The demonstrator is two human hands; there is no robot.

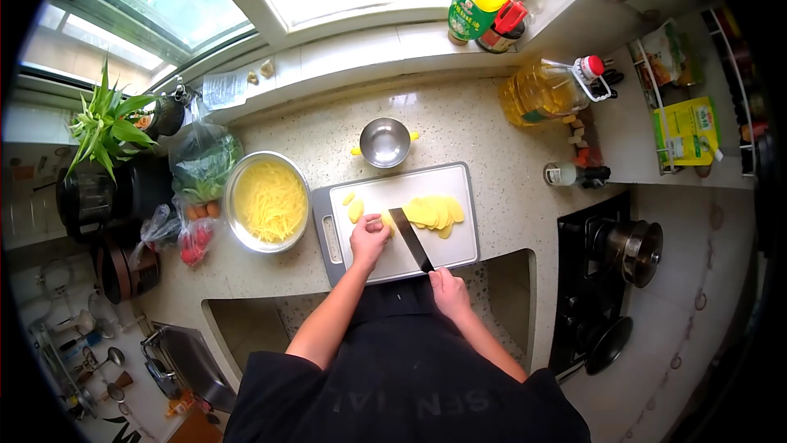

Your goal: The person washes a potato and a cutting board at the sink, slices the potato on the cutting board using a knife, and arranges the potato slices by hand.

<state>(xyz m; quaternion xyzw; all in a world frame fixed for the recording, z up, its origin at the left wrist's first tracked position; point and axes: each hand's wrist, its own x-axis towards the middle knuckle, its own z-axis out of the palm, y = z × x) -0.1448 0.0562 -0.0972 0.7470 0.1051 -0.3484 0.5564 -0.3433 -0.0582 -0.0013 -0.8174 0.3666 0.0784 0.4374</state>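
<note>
A white cutting board [402,258] with a grey edge lies on the counter. My right hand [449,290] is wrapped round the handle of a dark-bladed knife [411,238], its blade pointing up and left over the board. My left hand [370,240] has its fingers bent together on the board, left of the blade, against a small yellow piece [387,220]. Overlapping yellow slices [434,213] lie to the right of the blade. A few more pieces [355,211] rest above my left hand.
Left of the board stands a bowl of yellow shreds [267,202]. A small metal bowl [385,142] is behind the board. Bagged greens [205,164] sit at the left, an oil bottle [541,92] at the back right, and a black stove [584,279] at the right.
</note>
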